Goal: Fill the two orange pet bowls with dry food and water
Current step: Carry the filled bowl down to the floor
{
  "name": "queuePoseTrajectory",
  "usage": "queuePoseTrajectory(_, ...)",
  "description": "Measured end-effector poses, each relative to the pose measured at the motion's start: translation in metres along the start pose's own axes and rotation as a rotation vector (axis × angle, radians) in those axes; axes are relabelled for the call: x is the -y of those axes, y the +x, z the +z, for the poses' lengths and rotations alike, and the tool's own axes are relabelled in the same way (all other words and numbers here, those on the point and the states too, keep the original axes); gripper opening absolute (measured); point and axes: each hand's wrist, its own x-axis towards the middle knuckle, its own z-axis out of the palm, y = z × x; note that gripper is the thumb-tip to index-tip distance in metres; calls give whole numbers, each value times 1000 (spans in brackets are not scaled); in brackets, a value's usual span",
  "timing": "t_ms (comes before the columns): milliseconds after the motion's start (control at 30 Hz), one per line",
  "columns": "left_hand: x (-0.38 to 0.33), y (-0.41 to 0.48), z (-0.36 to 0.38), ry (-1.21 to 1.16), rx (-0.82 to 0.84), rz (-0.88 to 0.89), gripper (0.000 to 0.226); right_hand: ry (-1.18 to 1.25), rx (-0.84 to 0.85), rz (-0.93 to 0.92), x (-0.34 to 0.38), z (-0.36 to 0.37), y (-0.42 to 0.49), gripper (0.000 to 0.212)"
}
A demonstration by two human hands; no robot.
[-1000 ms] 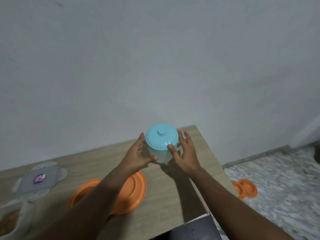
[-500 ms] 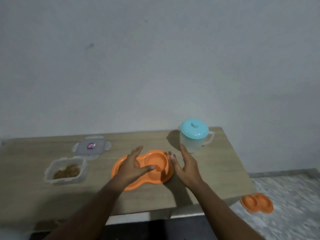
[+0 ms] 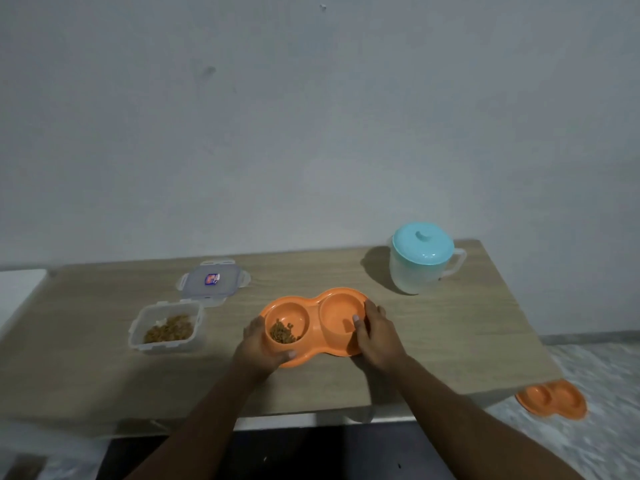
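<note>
My left hand (image 3: 258,348) and right hand (image 3: 379,336) grip the double bowl (image 3: 313,318) by its 2 ends, mid-counter (image 3: 450,341) near the front edge. Left well holds kibble (image 3: 284,332); water, cannot tell. The floor bowl (image 3: 552,400) looks unfilled.

The sticker (image 3: 212,278) on the lid (image 3: 227,289), left of centre, is too small to read. I can't tell if the double bowl's (image 3: 313,341) right well holds water. The floor bowl (image 3: 554,400), lower right, is blurred.

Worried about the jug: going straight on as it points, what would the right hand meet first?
Likely just the orange bowl that the right hand grips, then table; the jug stands to the right.
</note>
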Motion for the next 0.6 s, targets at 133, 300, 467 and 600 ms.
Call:
queuePoseTrajectory(133,0,1,-3,-18,19,-10,94,-30,17,-16,-6,3,7,59)
queuePoseTrajectory(300,-11,-4,8,1,-48,0,96,-80,-28,-39,-14,9,8,53)
queuePoseTrajectory(467,-17,-14,14,7,-61,26,91,-94,-75,-37,-22,5,3,49)
queuePoseTrajectory(600,-31,-36,34,2,-73,67,78,-111,-125,-11,-33,-16,-26,49)
